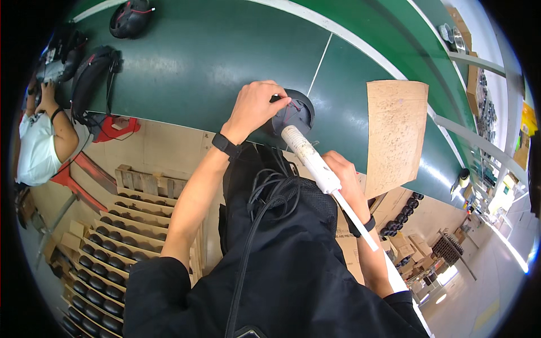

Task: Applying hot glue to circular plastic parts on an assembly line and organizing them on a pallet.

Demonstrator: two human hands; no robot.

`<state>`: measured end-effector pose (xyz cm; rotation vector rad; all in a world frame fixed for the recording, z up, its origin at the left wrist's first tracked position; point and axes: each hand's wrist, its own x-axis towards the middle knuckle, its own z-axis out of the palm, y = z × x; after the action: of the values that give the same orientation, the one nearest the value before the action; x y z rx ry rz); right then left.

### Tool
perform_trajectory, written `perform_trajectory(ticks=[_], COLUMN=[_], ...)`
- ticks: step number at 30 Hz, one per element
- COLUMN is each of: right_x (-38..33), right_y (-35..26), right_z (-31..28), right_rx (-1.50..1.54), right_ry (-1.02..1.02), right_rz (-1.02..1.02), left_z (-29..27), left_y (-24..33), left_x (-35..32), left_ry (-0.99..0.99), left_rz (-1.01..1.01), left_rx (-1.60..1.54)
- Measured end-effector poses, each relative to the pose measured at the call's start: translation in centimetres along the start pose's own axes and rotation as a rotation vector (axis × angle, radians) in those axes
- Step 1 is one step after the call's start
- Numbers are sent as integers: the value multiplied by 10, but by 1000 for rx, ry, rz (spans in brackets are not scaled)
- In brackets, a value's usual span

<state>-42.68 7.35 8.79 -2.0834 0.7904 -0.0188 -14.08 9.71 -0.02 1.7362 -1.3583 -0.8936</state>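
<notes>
A round black shell (306,107) with thin red wires inside sits at the near edge of the green table. My left hand (256,104) reaches over its left side, thumb and fingers closed on the rim beside the wires. In my right hand (342,172) is a white hot glue gun (315,163) with a ribbed, stained nozzle pointing at the shell's near side. A long white glue stick (358,222) sticks out of its back along my right forearm. The fingers wrap its right side and are partly hidden.
A brown cardboard sheet (397,135) lies on the green table (191,67) to the right. Another black shell (131,18) is at the far left. A person (48,135) works at the left end. Racks of black round parts (107,248) stand below left.
</notes>
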Motion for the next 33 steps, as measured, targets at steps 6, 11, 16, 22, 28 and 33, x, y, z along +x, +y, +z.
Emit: perform_trajectory(ticks=[6, 11, 16, 22, 28, 33], right_x=[3, 2, 1, 2, -3, -3], right_y=[-9, -15, -17, -24, -24, -25], right_z=[2, 4, 6, 6, 5, 1], right_rx=[-133, -196, -234, -288, -327, -281], right_ry=[-26, -12, -8, -20, -51, -39], right_rz=[49, 43, 59, 114, 171, 161], left_z=[1, 2, 3, 3, 4, 1], left_y=[-1, -2, -5, -6, -9, -7], left_x=[-2, -3, -3, -3, -4, -8], left_ry=[0, 32, 42, 42, 47, 8], left_rz=[-22, 9, 19, 16, 12, -3], left_rx=[-21, -5, -12, -22, -29, -27])
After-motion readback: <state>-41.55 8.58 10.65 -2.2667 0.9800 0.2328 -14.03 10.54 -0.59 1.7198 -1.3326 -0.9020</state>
